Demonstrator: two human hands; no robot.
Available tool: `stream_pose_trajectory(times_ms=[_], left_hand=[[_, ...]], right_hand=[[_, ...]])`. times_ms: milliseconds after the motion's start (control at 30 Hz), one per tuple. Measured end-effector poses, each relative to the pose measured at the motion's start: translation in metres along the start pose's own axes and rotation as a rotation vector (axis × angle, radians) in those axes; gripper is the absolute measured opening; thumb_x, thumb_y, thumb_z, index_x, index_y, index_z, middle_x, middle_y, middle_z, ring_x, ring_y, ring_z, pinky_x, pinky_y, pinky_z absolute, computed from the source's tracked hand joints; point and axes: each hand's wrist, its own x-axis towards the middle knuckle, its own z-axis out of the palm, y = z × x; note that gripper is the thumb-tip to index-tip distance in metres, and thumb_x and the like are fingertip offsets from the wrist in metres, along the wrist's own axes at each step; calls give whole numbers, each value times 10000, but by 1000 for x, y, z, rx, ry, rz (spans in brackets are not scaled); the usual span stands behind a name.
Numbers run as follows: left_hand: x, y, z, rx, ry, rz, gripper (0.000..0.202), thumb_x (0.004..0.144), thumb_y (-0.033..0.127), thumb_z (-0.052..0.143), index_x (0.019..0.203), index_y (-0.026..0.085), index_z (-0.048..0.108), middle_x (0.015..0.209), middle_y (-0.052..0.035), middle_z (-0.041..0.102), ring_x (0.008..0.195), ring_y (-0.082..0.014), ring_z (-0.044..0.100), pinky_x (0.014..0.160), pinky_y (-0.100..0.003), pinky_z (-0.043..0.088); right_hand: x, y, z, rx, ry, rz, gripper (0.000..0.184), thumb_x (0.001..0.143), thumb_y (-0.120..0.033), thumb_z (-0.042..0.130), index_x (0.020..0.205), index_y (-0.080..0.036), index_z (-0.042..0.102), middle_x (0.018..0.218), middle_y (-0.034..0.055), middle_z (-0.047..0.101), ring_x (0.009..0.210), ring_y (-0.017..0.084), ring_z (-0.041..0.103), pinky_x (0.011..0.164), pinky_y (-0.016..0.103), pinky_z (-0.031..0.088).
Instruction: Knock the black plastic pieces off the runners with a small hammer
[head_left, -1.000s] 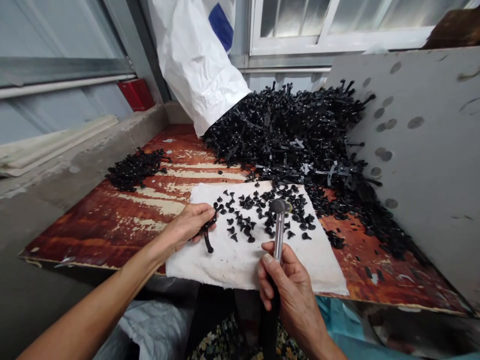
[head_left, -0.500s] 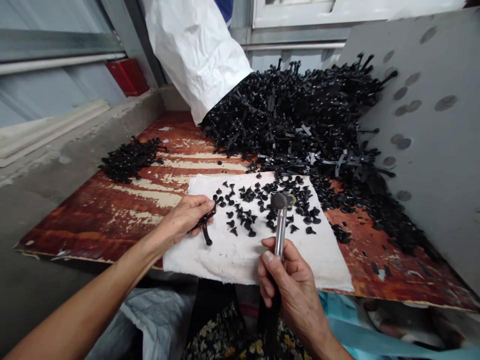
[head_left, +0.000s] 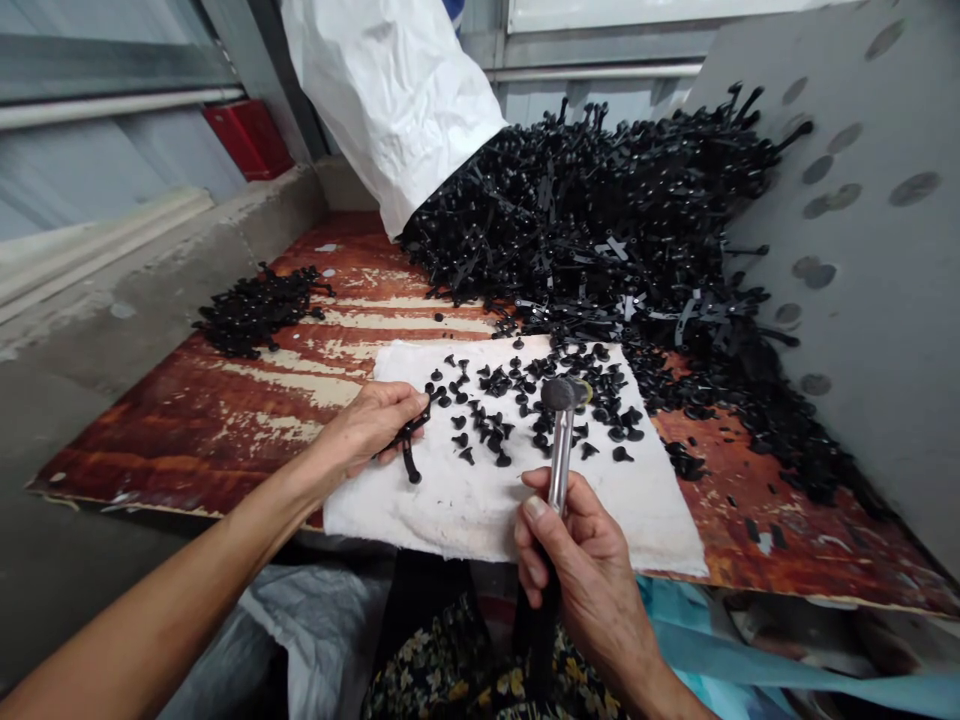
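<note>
My left hand [head_left: 375, 420] is closed on a few slim black strap-like parts [head_left: 412, 465] with rounded ends, over the left side of a white cloth [head_left: 420, 520]. My right hand [head_left: 574, 545] grips a hammer [head_left: 560, 455] by its dark handle, with the metal shaft pointing up and away from me. Its head, dark on one side and yellowish on the other, hangs over the cloth. Many small black mushroom-shaped pieces [head_left: 491, 430] lie scattered on the cloth between and beyond my hands.
A large heap of black parts [head_left: 600, 220] spills from a white sack [head_left: 405, 110] at the back. A smaller black pile [head_left: 259, 310] lies on the worn red-brown board [head_left: 187, 430] to the left. A grey spotted panel [head_left: 862, 250] stands along the right, a concrete ledge [head_left: 247, 235] along the left.
The view has shifted slightly. Both hands keep their grips and hold nearly the same positions; the hammer head sits slightly higher in the picture.
</note>
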Motion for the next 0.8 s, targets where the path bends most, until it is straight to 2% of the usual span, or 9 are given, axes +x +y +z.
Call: stream_pose_trajectory(times_ms=[167,267,333,400,467,533,600,700,800], left_hand=[[3,3,-4,158,29,29,348,897,196,502,552,155,482,426,37,503,263,-29,293,295,-151,173],[7,3,-7,301,41,49,343,871,217,518,534,166,478,403,37,485,279,-43,299,304,-159,188],[10,3,-9,369,38,76,329,854,236,522,534,171,487,403,34,485,290,-51,304,311,-167,195],[12,2,-10,402,28,98,305,834,258,527,542,175,499,416,27,500,299,-62,321,315,-177,208],[14,2,-10,414,19,106,285,812,275,536,545,180,508,426,22,510,304,-74,342,315,-188,218],[16,0,-10,411,23,100,279,793,289,549,538,185,506,425,22,505,305,-80,351,313,-196,212],[16,-2,-11,384,25,92,273,780,302,563,538,188,506,425,23,500,303,-81,351,313,-201,202],[18,-6,-13,353,25,97,271,774,325,573,544,193,517,421,19,501,298,-89,353,311,-212,199],[20,-7,-15,377,23,122,278,763,336,584,532,194,521,415,13,501,303,-99,368,316,-221,221]], right_hand=[[0,0,-1,-47,-21,-3,448,777,-538,727,991,-218,499,581,-96,555,354,31,404,314,128,385],[-4,-8,-3,-111,-104,51,439,816,-567,662,1032,-227,485,592,-96,548,334,34,378,310,142,367],[-7,-19,-6,-228,-159,95,418,874,-570,577,1092,-222,498,596,-94,520,332,39,337,303,154,341],[-7,-33,-10,-453,-169,54,395,946,-519,475,1188,-212,526,641,-66,520,369,59,358,319,173,347],[-1,-47,-12,-762,-143,-156,379,994,-395,403,1304,-220,530,720,-17,568,478,99,479,424,209,450],[10,-55,-14,-1022,-158,-465,437,975,-264,392,1392,-198,503,818,43,632,669,163,604,629,299,557],[24,-58,-15,-1201,-188,-695,499,942,-176,384,1431,-172,481,953,104,676,827,216,648,768,383,571],[42,-55,-13,-1428,-169,-861,551,925,-112,353,1462,-166,463,937,110,681,798,224,643,713,368,572],[51,-50,-12,-1632,-132,-898,577,909,-78,360,1468,-166,470,878,91,652,706,202,605,585,301,532]])
